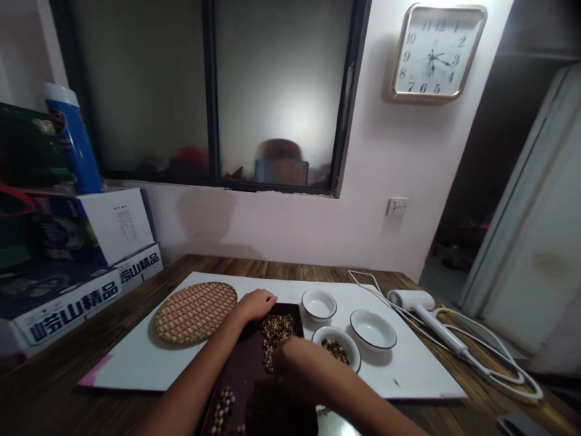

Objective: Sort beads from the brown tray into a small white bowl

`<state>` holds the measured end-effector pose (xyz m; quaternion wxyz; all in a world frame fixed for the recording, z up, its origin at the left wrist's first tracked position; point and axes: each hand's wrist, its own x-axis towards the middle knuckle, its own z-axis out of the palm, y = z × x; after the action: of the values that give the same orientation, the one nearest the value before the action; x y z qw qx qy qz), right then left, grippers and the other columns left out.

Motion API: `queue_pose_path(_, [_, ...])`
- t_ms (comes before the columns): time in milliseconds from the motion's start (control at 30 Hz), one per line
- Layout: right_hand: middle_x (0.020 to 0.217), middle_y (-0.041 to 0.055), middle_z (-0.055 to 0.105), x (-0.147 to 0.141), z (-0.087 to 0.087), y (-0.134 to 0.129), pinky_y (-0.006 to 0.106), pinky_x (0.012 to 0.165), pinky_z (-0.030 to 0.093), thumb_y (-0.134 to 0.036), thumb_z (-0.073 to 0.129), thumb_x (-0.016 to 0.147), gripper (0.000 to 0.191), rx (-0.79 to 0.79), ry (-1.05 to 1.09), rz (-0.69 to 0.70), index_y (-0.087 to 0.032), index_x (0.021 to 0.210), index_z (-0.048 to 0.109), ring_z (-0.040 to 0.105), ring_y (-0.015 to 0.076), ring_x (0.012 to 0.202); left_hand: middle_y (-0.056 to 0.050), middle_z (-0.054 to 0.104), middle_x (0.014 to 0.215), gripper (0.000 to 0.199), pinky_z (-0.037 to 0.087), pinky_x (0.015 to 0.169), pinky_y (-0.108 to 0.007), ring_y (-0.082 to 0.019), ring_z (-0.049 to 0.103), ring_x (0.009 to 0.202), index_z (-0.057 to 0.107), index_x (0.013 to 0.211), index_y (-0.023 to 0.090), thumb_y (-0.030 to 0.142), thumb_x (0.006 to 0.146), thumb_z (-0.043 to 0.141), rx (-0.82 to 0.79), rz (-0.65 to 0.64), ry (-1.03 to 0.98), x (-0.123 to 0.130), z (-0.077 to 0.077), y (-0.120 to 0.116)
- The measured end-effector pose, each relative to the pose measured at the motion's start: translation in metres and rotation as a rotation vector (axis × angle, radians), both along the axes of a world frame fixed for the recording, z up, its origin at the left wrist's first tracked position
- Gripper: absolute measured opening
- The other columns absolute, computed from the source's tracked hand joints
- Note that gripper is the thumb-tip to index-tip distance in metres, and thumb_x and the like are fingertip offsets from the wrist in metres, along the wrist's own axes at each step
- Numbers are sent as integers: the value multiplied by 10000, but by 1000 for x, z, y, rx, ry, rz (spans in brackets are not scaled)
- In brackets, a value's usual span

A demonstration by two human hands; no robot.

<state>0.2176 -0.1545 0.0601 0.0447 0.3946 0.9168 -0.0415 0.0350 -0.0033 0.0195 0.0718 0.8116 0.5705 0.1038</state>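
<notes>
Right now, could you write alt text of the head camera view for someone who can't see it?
A person's right hand reaches into a dark tray of small mixed-colour round pieces, while the left hand rests at its far left corner. White bowls, one holding similar pieces, stand to the right; a round woven mat lies to the left.

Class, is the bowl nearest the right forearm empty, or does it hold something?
It holds something: small dark and tan pieces lie inside the bowl. How full, I cannot tell; the right forearm hides part.
</notes>
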Motion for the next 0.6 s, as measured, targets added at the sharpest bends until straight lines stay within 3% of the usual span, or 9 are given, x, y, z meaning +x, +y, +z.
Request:
queue_pose_path(133, [951, 142, 767, 25, 37, -9, 270, 619, 478, -73, 565, 804, 274, 12, -17, -197, -163, 967, 765, 740, 262, 829, -131, 757, 1127, 509, 482, 864, -347, -270, 687, 1043, 774, 949, 214, 462, 990, 331, -15, -6, 16, 0, -1, 3])
queue_pose_path(233, [981, 139, 763, 34, 43, -10, 285, 663, 483, -12, 552, 793, 340, -2, -40, -304, -172, 1013, 756, 737, 291, 906, -134, 757, 1124, 514, 477, 879, -340, -267, 684, 1045, 778, 950, 210, 471, 992, 337, -24, 4, 20, 0, -2, 5])
queue_pose_path(300, [994, 150, 752, 31, 38, -10, 288, 667, 486, -26, 548, 808, 288, 37, -28, -285, -147, 982, 743, 732, 286, 895, -136, 756, 1132, 520, 475, 878, -339, -269, 682, 1048, 779, 954, 208, 473, 995, 333, -22, 0, 16, 0, -2, 6])
queue_pose_path(433, [1064, 146, 722, 10, 19, -11, 310, 721, 512, -103, 537, 839, 244, 189, 93, -99, -134, 1016, 703, 709, 261, 895, -137, 754, 1141, 516, 471, 870, -330, -261, 684, 1033, 777, 964, 201, 473, 998, 340, -22, -12, 6, 1, 0, 4])
queue_pose_path(600, [1010, 128, 741, -9, -3, -17, 283, 634, 509, -196, 614, 806, 291, 16, 12, 57, -148, 1072, 721, 713, 247, 823, -143, 752, 1135, 514, 467, 842, -335, -268, 682, 1017, 774, 942, 193, 475, 989, 347, -7, -6, 7, 2, 3, 0])
